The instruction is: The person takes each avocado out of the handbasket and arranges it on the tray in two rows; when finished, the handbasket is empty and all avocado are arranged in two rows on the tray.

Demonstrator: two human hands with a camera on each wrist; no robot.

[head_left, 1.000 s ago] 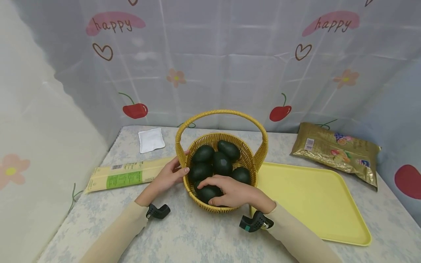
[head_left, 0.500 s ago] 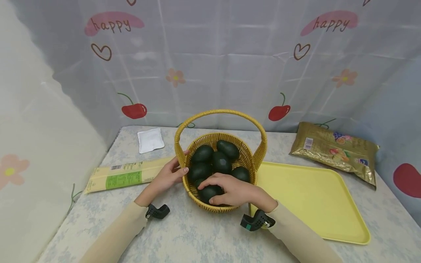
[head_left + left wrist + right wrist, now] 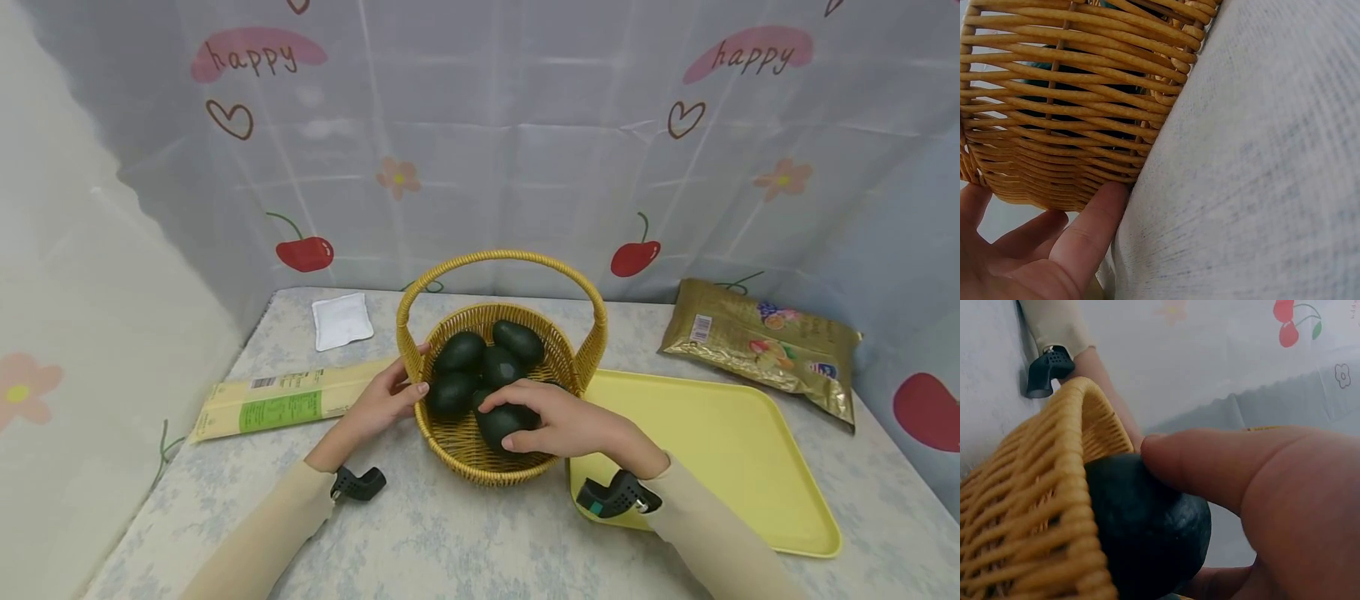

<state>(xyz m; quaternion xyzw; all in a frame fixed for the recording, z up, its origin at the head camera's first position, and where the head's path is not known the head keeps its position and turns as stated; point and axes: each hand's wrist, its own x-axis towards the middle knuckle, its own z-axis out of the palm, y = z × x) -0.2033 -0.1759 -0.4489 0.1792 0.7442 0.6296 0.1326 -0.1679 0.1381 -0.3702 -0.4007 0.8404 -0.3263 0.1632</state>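
The person's right hand (image 3: pixel 558 417) grasps a dark green avocado (image 3: pixel 498 428) between thumb and fingers at the near side of the yellow wicker basket (image 3: pixel 457 443); whether it clears the basket floor is hard to tell. The left hand (image 3: pixel 378 408) rests spread against the basket's left side. Other avocados (image 3: pixel 460 352) lie farther back inside.

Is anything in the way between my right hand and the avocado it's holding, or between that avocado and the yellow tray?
Nothing visible separates your right hand from the avocado: the thumb touches it. Between avocado and yellow tray stands the right side of the basket, with its handle rising there.
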